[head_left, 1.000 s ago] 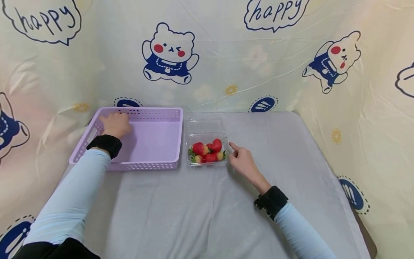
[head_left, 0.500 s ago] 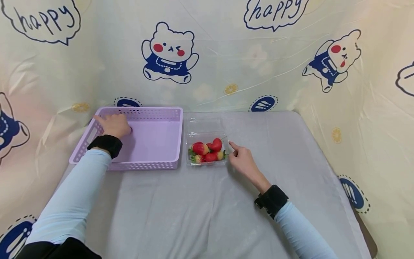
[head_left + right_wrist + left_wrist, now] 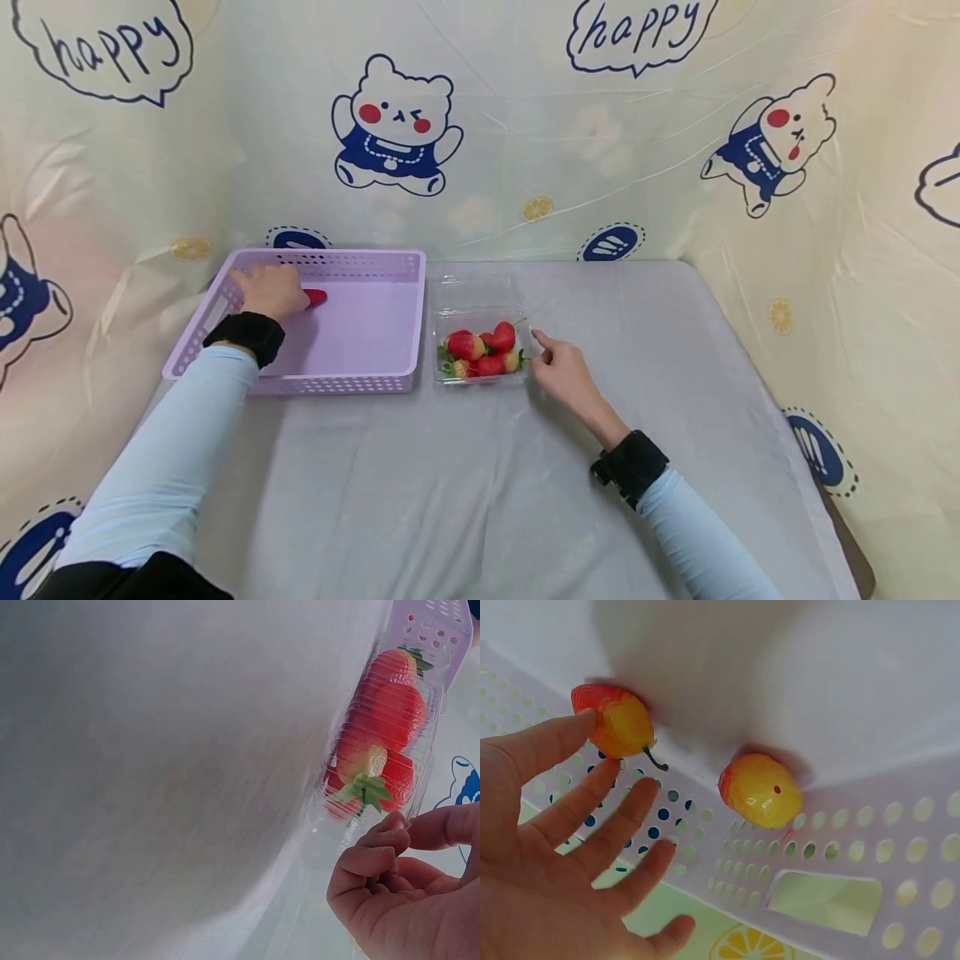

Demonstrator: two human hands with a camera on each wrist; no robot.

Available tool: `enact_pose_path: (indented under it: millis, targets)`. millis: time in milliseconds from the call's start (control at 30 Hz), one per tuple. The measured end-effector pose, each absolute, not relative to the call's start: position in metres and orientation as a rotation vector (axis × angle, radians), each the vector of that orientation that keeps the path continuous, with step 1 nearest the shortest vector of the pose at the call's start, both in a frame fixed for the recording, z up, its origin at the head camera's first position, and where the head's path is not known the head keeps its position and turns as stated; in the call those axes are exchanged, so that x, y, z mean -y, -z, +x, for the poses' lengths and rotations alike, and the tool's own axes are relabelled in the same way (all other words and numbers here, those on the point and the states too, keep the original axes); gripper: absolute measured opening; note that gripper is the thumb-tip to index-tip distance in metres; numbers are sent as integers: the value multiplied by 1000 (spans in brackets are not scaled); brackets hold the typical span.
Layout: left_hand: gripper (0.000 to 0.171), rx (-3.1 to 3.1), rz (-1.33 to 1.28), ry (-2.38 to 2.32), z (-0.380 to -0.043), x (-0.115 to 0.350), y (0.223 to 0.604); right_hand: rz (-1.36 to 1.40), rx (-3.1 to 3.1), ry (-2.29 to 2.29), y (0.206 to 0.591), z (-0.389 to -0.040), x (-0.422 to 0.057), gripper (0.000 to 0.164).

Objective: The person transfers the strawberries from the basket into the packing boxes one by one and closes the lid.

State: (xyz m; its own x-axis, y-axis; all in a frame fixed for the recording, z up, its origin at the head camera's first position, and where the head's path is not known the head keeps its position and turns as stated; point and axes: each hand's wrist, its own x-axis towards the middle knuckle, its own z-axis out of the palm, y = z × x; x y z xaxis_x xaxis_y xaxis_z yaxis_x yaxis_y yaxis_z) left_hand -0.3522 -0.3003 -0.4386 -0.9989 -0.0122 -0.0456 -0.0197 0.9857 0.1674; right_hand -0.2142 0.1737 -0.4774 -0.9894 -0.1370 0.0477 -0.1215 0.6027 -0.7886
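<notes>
My left hand [image 3: 272,290] is down in the left part of the purple basket [image 3: 414,333]. Its fingers are spread in the left wrist view, with a fingertip at a red-and-yellow strawberry [image 3: 621,724] that has a dark stem. A second strawberry [image 3: 763,791], stemless with a small hole, lies close by against the basket wall. Just right of the hand in the head view, a red strawberry tip [image 3: 317,297] shows. My right hand [image 3: 562,371] pinches the right edge of a clear plastic box [image 3: 431,761] between thumb and curled index finger. Several strawberries [image 3: 491,364] lie inside it.
The box's clear lid [image 3: 474,292] stands open toward the back. A grey cloth [image 3: 420,492] covers the table. Behind it hangs a curtain [image 3: 495,142] printed with bears, directly past the basket's rear rim.
The red strawberry tip has come into sight right of my left hand, where it was hidden before. My left fingers have shifted slightly. My right hand and the box stay put.
</notes>
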Motion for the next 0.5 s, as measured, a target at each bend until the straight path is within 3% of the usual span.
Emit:
enact_pose_path:
  millis: [233, 500]
  targets:
    - [33, -3025, 96, -286, -353, 298, 436, -220, -2789, 1373, 478, -215, -174, 55]
    - [37, -3004, 124, -320, -354, 299, 438, -212, -2806, 1370, 479, -216, -174, 57]
